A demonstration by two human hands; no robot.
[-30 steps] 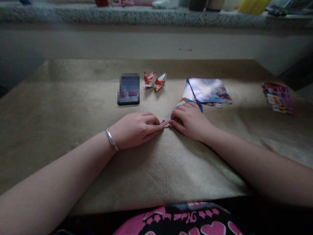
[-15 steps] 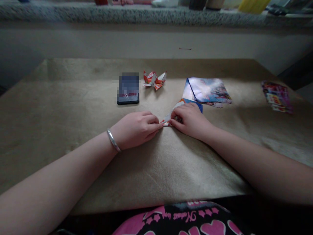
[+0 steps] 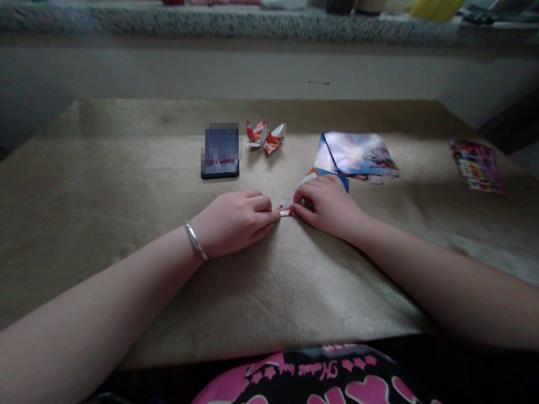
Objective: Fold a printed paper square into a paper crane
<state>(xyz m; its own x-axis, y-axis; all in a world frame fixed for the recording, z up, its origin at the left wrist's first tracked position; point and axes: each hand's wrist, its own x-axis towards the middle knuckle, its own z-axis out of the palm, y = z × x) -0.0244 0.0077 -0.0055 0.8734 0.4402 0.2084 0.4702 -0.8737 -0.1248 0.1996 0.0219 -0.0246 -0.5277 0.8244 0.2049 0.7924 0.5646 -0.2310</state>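
Observation:
A small folded piece of printed paper (image 3: 290, 203), white with red and blue, lies on the tan table (image 3: 126, 185) between my two hands. My left hand (image 3: 233, 221), with a silver bangle on the wrist, pinches its left tip with curled fingers. My right hand (image 3: 326, 205) covers and presses the paper's right part, fingers closed over it. Most of the paper is hidden under my right hand.
A dark phone (image 3: 220, 153) lies flat behind my left hand. A folded red-and-white paper figure (image 3: 266, 136) sits to its right. A stack of colourful paper sheets (image 3: 357, 156) lies behind my right hand, and more printed sheets (image 3: 478, 165) at the far right. A ledge (image 3: 252, 25) runs along the back.
Both hands stay on the folded paper with only tiny finger shifts. The view has tilted slightly, and nothing else on the table has moved.

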